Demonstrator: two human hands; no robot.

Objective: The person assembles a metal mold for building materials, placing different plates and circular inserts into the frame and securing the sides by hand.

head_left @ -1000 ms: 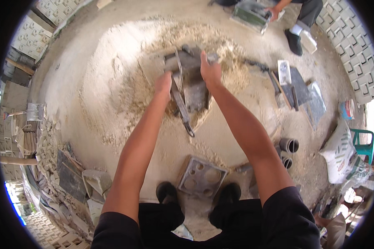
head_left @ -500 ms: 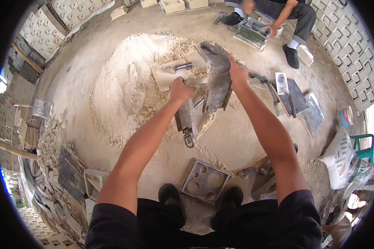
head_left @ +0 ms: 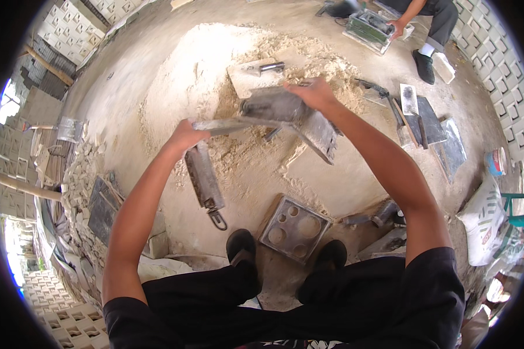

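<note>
Grey, dusty metal spans the gap between the two hands: a frame [head_left: 276, 107] swung wide apart, held up in front of the person, over the near side of a heap of pale sand [head_left: 201, 67]. The left hand [head_left: 187, 137] is curled closed around the outer end of a flat bar [head_left: 224, 125] that runs across to the frame's darker plates; below that same hand hangs a long metal side [head_left: 204, 179] with a loop [head_left: 218, 221] at its lower end. The right hand [head_left: 315, 95] grips the upper edge of the plates, partly closed, its fingers too hidden to tell how tightly they press. Just beyond, a flat trowel [head_left: 243, 80] with a tube-shaped handle lies on the sand. Near the feet, between two dark shoes [head_left: 240, 247], a square slab [head_left: 291, 230] with round holes rests on the floor. Off to the right are a dark board [head_left: 432, 121], a small bucket [head_left: 496, 161], a white sack [head_left: 482, 227] and a green chair [head_left: 517, 212]. At upper right, a co-worker's hand [head_left: 397, 28] touches a greenish box [head_left: 368, 30].
</note>
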